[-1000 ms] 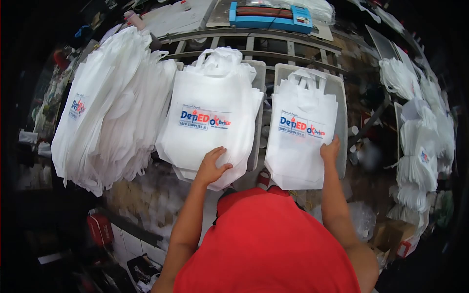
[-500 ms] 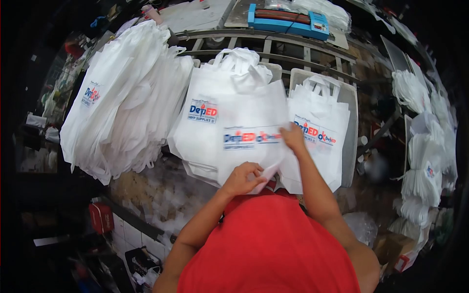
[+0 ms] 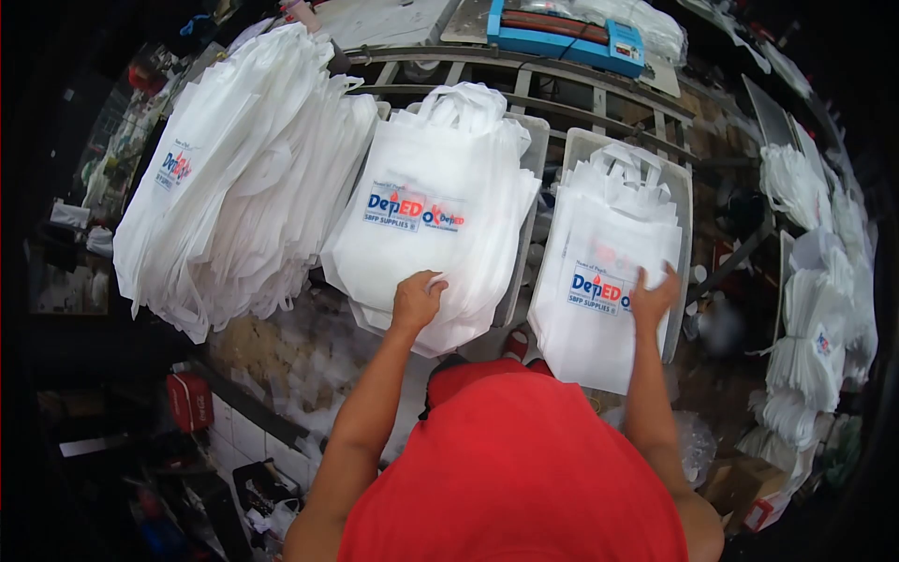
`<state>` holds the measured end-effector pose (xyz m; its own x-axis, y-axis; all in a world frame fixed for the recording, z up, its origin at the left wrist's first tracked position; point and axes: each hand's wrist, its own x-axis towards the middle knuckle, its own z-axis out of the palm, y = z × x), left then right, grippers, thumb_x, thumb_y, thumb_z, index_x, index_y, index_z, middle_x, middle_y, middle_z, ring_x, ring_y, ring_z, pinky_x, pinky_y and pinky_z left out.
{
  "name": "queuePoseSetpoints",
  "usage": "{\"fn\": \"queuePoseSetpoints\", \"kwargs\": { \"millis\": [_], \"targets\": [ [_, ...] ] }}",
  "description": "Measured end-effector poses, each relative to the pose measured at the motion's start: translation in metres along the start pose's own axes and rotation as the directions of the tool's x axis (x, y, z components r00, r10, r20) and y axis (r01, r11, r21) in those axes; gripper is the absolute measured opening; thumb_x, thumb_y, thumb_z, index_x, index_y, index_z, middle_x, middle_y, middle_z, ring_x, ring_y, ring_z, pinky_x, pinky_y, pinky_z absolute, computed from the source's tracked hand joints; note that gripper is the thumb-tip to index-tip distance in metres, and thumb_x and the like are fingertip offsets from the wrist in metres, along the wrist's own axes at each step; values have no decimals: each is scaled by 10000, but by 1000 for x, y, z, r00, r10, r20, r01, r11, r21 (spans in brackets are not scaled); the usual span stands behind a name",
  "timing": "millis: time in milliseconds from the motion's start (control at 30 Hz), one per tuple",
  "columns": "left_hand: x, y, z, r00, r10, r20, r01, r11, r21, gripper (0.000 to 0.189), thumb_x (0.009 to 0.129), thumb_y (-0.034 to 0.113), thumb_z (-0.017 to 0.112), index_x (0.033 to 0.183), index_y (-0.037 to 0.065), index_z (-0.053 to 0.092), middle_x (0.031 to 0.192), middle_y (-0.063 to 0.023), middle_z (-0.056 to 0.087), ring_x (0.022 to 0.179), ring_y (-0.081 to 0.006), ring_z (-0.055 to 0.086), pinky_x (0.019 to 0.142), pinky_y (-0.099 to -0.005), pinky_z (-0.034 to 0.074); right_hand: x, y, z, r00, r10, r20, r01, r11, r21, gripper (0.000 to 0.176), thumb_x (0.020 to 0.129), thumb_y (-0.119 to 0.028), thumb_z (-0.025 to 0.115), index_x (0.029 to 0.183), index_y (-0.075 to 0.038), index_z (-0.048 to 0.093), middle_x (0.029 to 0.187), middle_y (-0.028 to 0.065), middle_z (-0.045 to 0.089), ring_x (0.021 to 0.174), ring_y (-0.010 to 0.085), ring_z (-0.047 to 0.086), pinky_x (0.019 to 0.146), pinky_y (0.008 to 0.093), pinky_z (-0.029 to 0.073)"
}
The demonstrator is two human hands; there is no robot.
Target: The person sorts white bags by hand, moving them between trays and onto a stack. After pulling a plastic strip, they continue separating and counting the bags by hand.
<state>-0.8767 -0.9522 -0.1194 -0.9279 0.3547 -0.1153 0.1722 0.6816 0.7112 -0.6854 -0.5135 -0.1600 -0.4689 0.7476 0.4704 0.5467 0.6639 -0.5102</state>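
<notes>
My left hand (image 3: pixel 418 301) rests on the lower part of the middle stack of white tote bags (image 3: pixel 412 262), fingers bent and thumb apart, gripping nothing I can see. The top bag there carries a blue and red "DepED" print. My right hand (image 3: pixel 654 300) lies with spread fingers on the right stack of white tote bags (image 3: pixel 599 347), covering part of its print. Both stacks have their handles at the far end and sit on grey trays; the right tray (image 3: pixel 676 206) shows along its edge.
A tall, loose heap of white bags (image 3: pixel 234 197) stands at the left. Behind runs a metal frame (image 3: pixel 524 86), with a blue heat-sealer-like machine (image 3: pixel 567 42) beyond it. More bundled bags (image 3: pixel 810 309) line the right side. A red bag (image 3: pixel 190 403) sits at lower left.
The bag both hands held across the two stacks now lies on the right stack. My left hand has moved left onto the middle stack; my right hand has moved right and let go.
</notes>
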Motion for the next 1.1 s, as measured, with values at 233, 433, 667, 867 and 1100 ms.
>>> {"fn": "queuePoseSetpoints", "kwargs": {
  "millis": [233,433,667,867,1100],
  "targets": [
    [-22,51,3,986,74,-150,-100,979,-175,179,900,150,720,990,-4,732,921,-188,730,880,-364,707,783,-399,553,-34,-239,34,373,99,922,-808,523,271,414,917,-341,768,1081,30,686,950,99,717,793,173,685,732,333,551],
    [-57,74,16,923,298,244,-254,947,-196,180,930,99,700,1040,-44,683,930,-170,727,847,-275,713,784,-339,549,-17,-183,73,569,-66,820,-462,799,384,479,847,-309,756,1167,42,695,1125,246,730,1003,336,722,911,416,550],
    [-24,36,11,937,313,-153,-304,949,80,426,864,149,750,1249,24,619,1369,-213,580,1251,-386,546,1066,-463,448,0,61,19,792,322,518,-341,938,-63,620,862,-255,768,1351,76,578,1297,292,642,1233,419,614,1046,437,481],
    [6,-23,35,952,266,-153,-222,941,254,332,798,241,823,1045,42,722,1069,-178,706,1115,-366,631,960,-444,505,0,20,-17,951,232,203,-155,929,-337,678,865,-249,768,1427,0,481,1368,251,566,1272,415,550,1098,434,419],
    [-3,58,-18,967,-251,-49,254,963,88,418,764,297,878,735,-2,587,751,-155,656,665,-346,625,634,-404,498,-23,-155,31,807,-40,589,-340,785,519,445,902,-281,783,1195,24,644,1043,125,698,856,188,670,752,337,557]
  ]
}}
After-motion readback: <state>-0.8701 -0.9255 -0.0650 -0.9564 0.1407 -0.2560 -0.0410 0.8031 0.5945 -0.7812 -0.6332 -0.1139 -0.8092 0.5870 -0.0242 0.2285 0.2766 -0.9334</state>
